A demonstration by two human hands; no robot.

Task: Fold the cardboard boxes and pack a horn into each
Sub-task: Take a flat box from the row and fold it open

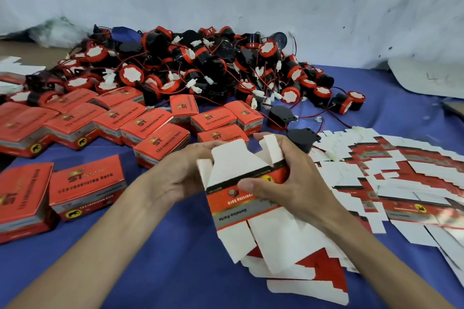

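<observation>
Your left hand (175, 177) and right hand (288, 183) both grip a half-opened box (226, 203), fingers curled round its sides. It sits just in front of the horn pile (200, 63), above the desk (190, 271).

Bare blue cloth (160, 258) at near edge, passable. Left blocked by folded boxes (88, 190), far side by horn pile (200, 65), right by spread flat blanks (401, 183). Open cloth strip far right.

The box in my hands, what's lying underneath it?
Flat unfolded box blanks lie on the blue cloth beneath the half-folded box held by the left hand and right hand. The box covers part of them, so their number is hidden.
</observation>
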